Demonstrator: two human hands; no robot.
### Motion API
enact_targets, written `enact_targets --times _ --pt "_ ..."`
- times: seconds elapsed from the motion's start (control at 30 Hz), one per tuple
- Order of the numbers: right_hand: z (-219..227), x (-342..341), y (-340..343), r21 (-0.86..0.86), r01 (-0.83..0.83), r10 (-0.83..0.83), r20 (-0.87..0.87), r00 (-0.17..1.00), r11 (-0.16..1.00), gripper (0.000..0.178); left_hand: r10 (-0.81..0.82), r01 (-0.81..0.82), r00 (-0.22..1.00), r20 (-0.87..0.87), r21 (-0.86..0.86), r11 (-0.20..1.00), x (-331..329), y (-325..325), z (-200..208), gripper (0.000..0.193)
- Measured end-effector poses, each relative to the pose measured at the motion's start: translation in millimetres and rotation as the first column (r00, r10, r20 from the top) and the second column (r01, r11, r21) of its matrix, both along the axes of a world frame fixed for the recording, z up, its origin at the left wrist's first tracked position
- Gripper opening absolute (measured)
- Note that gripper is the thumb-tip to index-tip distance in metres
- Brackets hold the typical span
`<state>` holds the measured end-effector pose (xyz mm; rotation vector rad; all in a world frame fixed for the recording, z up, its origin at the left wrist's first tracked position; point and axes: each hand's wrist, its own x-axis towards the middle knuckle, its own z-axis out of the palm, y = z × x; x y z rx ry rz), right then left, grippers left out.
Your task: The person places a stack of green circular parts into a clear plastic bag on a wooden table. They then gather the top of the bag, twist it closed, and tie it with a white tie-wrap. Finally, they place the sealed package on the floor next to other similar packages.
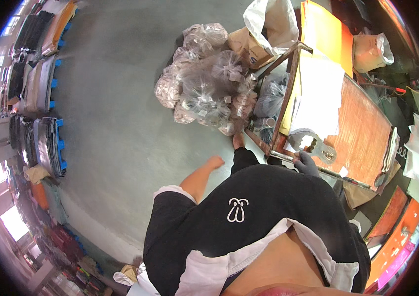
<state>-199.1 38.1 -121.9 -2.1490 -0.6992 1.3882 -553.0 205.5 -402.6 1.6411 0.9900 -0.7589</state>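
Note:
At the near left corner of the work table (367,133), my right hand (307,164), in a dark grey glove, grips the edge of a flat grey template (327,152). The template is rounded at both ends, narrower in the middle, and has cut-outs. White sheets (320,93) lie just beyond it, on top of yellow sheets (325,34). Away from the table, my left hand (214,162) is bare and hangs over the floor beside my body. Its fingers are too small and indistinct to read, and nothing shows in it.
Filled clear plastic bags (204,81) are heaped on the floor left of the table's metal frame (288,93). Behind them stands an open carton (251,47) with a white sack (273,22). Stacked dark sheets (46,143) on blue pallets line the far left.

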Motion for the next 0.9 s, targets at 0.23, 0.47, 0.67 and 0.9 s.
enact_targets --times 0.23,0.47,0.67,0.9 --pt "18 -13 -6 -0.012 0.014 -0.013 0.105 0.994 1.0 0.032 0.54 -0.624 0.774 0.33 0.253 0.74 31 86 17 0.021" --pt "8 -6 -57 0.161 0.051 -0.071 0.12 0.99 0.986 0.04 0.459 -0.468 0.881 0.114 0.068 0.881 60 52 75 0.029" --pt "53 -12 -121 0.284 0.632 -0.351 -0.637 0.686 0.721 0.039 0.34 -0.322 0.791 0.508 -0.127 0.938 166 -44 194 0.024" --pt "91 -28 -192 0.588 0.553 -0.066 -0.648 0.759 0.59 0.048 -0.063 0.505 0.387 0.92 -0.155 0.849 269 -183 344 0.041"
